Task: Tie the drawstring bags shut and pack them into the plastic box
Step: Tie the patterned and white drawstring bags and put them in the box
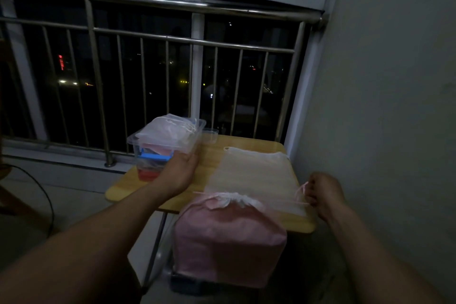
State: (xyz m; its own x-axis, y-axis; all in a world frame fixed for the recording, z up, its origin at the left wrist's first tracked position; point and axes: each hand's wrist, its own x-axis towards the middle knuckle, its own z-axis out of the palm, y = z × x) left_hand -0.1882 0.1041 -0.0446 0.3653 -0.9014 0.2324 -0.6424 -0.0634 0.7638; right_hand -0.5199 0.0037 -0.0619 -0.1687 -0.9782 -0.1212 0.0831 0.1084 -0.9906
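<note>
Pink cloth fills the near middle of the view: a stuffed pink drawstring bag (pixel 230 239) stands at the near edge of the small wooden desk (pixel 128 184), its mouth gathered into a white ruffle. A thin pink drawstring (pixel 299 201) runs from that ruffle out to the right, where the right hand (pixel 323 192) holds it, fingers curled and pinching the cord above the desk's right edge. Another strand sticks out to the left of the ruffle.

Behind the pink bag a flat cream drawstring bag (pixel 256 173) lies on the desk, its top pointing toward the window.

At the far left corner of the desk sits the clear plastic box (pixel 191 145), lid off. A pale, whitish bag (pixel 167 128) is heaped at its top, rising above the rim, and blue (pixel 154 157) and red (pixel 148 174) shapes show through the wall lower down. The left hand (pixel 181 168) rests against the box's near right side, fingers straight and gripping nothing.

Just behind the box stands a small clear cup (pixel 209 134). A metal railing (pixel 172 39) crosses the dark window beyond, and a plain wall (pixel 382 81) closes the right side.
</note>
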